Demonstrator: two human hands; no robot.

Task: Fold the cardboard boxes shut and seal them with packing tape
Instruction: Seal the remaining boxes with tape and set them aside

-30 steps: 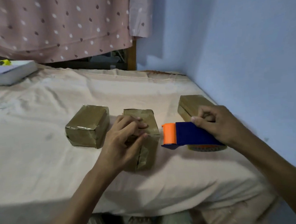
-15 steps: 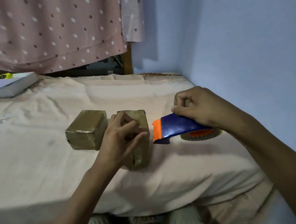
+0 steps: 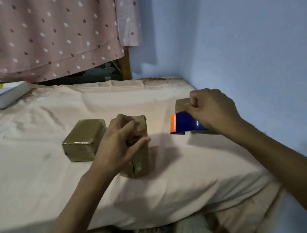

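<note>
Head cam: left hand (image 3: pixel 122 144) grips the middle cardboard box (image 3: pixel 140 153) on the bed sheet (image 3: pixel 44 178). Right hand (image 3: pixel 214 112) holds a blue & orange tape dispenser (image 3: pixel 184 122) just above the sheet, near a 3rd box (image 3: pixel 182 105), maybe touching it. Another taped box (image 3: pixel 83 139) sits left.

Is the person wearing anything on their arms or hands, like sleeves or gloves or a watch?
No. The left hand and right hand are bare, with no gloves, rings or watch showing. Both forearms are bare too, with no sleeves reaching into view.
</note>
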